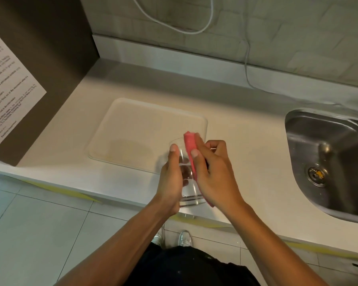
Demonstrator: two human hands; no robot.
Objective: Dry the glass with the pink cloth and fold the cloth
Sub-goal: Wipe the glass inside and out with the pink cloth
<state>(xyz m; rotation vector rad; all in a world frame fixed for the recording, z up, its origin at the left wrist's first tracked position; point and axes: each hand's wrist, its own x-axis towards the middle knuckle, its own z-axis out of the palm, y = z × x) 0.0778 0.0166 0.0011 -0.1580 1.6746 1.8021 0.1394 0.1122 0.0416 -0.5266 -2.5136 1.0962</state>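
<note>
A clear drinking glass (186, 182) is held above the front edge of the white counter, its mouth pointing away from me. My left hand (171, 178) wraps its left side, thumb up along the wall. My right hand (211, 172) presses a pink cloth (190, 147) flat against the glass's right side. The cloth runs as a narrow strip from above the rim down towards the base, mostly hidden under my fingers and palm.
A cream tray (132, 124) lies on the counter (246, 120) just beyond my hands. A steel sink (327, 157) is sunk in at the right. A white cable (247, 65) trails down the tiled wall. A brown cabinet with a printed notice (6, 91) stands at the left.
</note>
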